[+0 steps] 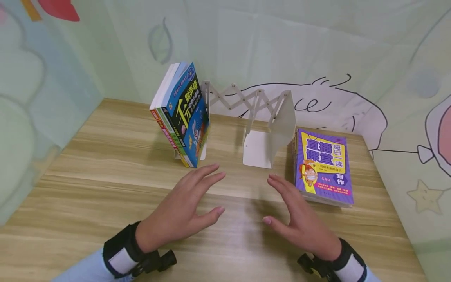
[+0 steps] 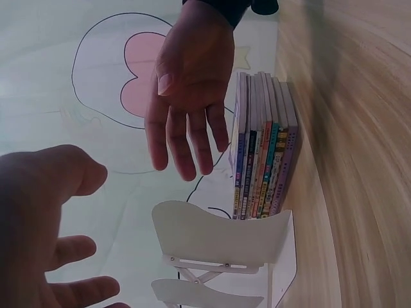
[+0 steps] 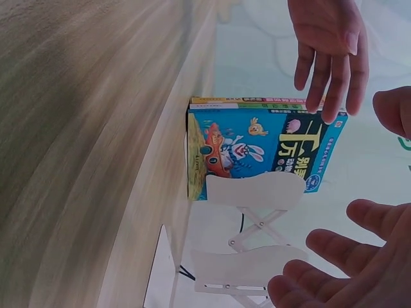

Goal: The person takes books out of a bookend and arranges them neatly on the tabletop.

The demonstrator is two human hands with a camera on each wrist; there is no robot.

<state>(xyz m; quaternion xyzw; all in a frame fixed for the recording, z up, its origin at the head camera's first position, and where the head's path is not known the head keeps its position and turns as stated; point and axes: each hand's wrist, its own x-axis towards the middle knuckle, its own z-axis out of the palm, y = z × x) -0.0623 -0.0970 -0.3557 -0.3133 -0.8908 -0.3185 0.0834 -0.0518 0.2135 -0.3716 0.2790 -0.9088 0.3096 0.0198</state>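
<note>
My left hand (image 1: 176, 209) hovers over the table with its fingers spread, touching nothing. Facing it across a gap, my right hand (image 1: 304, 221) is also raised with loose, extended fingers and holds nothing. Behind them stands a white expandable bookend (image 1: 284, 121) with folding scissor links. Several upright books (image 1: 188, 121) lean in its left section, a blue cover facing right. To the right of the bookend lies a stack of books (image 1: 325, 168), a purple and yellow one on top. In the left wrist view the stack's coloured spines (image 2: 263, 154) show beside the bookend.
Everything stands on a wood-grain table (image 1: 88, 188). Close behind and at the sides hangs a pale printed backdrop (image 1: 229, 43) with cartoon drawings. A black band with a small camera (image 1: 167, 260) is strapped to each wrist.
</note>
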